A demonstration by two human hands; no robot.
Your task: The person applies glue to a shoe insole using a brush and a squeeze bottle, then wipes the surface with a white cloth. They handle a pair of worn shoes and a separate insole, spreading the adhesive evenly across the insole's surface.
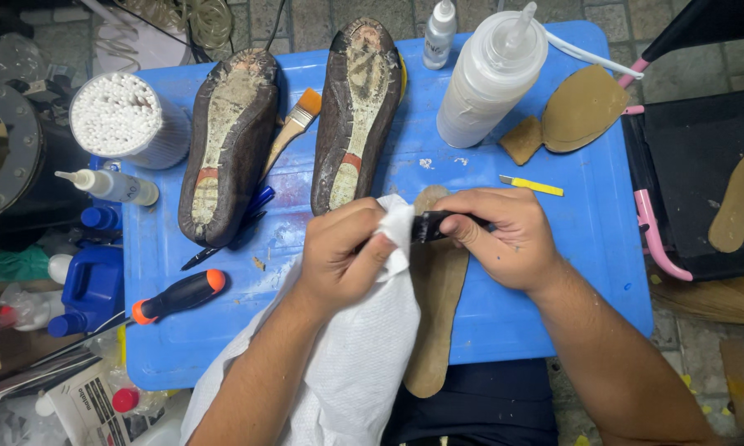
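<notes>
Clamped in the right hand [504, 239], a small black tool [432, 225] meets the white cloth [363, 347] pinched by the left hand [339, 256].

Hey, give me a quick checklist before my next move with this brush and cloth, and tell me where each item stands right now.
1. Brush held firmly: right hand pinches the small black brush by its handle. Ok.
2. Cloth in position: left hand presses the white cloth against the brush head. Ok.
3. Bristles clean: covered by cloth and fingers. Cannot tell.
4. Tan insole lies flat under the hands, reaching over the blue lid's near edge. Ok.
5. Two shoes lie sole up, apart from the hands. Ok.
6. Big squeeze bottle upright; cap state cannot tell.
</notes>
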